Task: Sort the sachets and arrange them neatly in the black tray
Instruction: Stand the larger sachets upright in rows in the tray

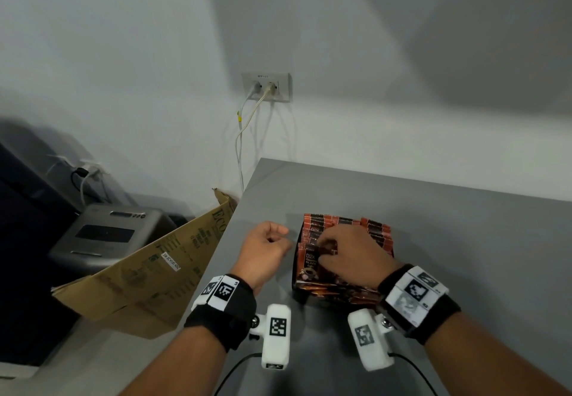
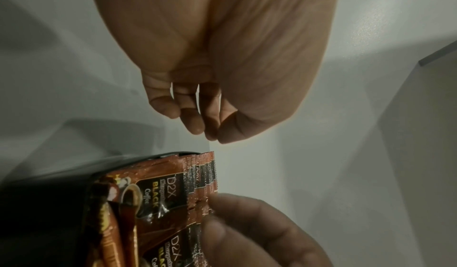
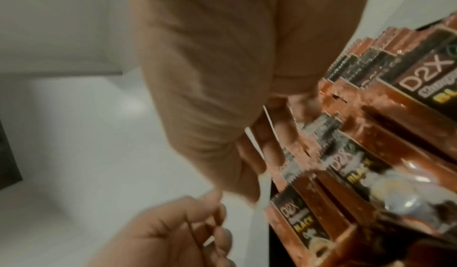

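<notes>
Several orange-and-black coffee sachets [image 1: 373, 234] stand upright in rows in the black tray [image 1: 293, 275] on the grey table [image 1: 448, 241]. My right hand [image 1: 327, 250] lies over the front rows, its fingers and thumb curled on the sachets' top edges. The right wrist view shows those fingertips [image 3: 274, 146] among the sachet tops [image 3: 371, 154]. My left hand [image 1: 278, 238] hovers just left of the tray, loosely curled, and holds nothing. In the left wrist view its fingers [image 2: 195, 122] hang above the sachets [image 2: 160, 189] and the tray wall [image 2: 49, 193].
The table's left edge runs close to my left hand. Beyond it a flattened cardboard box [image 1: 148, 275] leans against the table, with a grey machine [image 1: 105, 234] behind. A wall socket [image 1: 266, 87] with cables sits above the table's far corner.
</notes>
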The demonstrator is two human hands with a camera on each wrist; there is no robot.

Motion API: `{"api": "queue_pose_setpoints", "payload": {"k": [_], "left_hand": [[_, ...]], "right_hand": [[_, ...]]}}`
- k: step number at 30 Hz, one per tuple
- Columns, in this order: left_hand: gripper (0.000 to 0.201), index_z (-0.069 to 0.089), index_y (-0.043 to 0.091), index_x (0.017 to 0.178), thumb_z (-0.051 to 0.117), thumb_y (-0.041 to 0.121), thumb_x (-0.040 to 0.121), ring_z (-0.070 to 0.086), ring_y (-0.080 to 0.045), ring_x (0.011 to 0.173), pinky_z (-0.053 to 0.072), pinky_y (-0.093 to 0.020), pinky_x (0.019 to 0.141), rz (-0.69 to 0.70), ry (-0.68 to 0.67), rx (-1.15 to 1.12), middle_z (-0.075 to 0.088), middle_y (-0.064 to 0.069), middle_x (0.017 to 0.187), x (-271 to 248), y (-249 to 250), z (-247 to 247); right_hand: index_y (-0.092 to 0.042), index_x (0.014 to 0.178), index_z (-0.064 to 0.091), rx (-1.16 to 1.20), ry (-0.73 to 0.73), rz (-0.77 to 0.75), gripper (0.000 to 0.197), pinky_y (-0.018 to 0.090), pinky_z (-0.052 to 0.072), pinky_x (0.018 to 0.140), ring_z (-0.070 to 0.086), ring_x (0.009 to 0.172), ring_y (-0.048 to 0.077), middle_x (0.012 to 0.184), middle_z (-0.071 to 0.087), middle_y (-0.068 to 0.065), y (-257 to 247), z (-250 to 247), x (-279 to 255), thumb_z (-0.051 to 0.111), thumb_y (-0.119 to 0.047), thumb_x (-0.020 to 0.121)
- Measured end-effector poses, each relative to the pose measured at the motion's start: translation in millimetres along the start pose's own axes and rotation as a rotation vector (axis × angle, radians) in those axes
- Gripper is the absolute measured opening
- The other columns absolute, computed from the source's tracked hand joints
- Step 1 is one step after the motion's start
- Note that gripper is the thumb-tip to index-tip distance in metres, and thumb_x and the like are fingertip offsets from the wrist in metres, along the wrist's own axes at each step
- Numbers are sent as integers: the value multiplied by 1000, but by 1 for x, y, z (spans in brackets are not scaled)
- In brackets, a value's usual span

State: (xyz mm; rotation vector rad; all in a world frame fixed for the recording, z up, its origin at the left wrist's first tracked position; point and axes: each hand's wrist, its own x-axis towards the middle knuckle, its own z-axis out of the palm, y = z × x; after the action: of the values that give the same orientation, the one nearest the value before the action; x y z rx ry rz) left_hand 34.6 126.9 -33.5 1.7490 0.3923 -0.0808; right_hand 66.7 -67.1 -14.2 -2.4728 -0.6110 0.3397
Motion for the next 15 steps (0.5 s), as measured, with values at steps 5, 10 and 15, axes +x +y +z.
{"api": "queue_pose_setpoints", "payload": {"k": [5, 10, 15], "left_hand": [[20, 62, 16, 103, 62, 4, 88, 59, -14, 78, 43, -27, 69, -7, -17, 17, 62, -3, 87, 1, -2, 4], [18, 62, 15, 103, 63, 4, 88, 58, -13, 77, 43, -26, 68, -10, -36, 9, 62, -5, 89, 0, 0, 9], [18, 62, 14, 104, 62, 4, 89, 59, -13, 76, 43, -26, 69, -17, -34, 16, 63, -5, 88, -1, -3, 6]], "right_hand": [[-27, 119, 69, -87, -323, -10, 39, 26, 53, 92, 63, 100, 4, 114, 67, -13, -2, -9, -20, 78, -38, 82], [-28, 122, 68, -105, -332, 10, 41, 25, 51, 90, 63, 99, 7, 116, 68, -11, 3, -1, -21, 78, -35, 83], [-28, 118, 69, -103, -283, -21, 30, 25, 54, 87, 64, 94, 6, 112, 68, -10, 4, 3, -20, 71, -30, 88]]}}
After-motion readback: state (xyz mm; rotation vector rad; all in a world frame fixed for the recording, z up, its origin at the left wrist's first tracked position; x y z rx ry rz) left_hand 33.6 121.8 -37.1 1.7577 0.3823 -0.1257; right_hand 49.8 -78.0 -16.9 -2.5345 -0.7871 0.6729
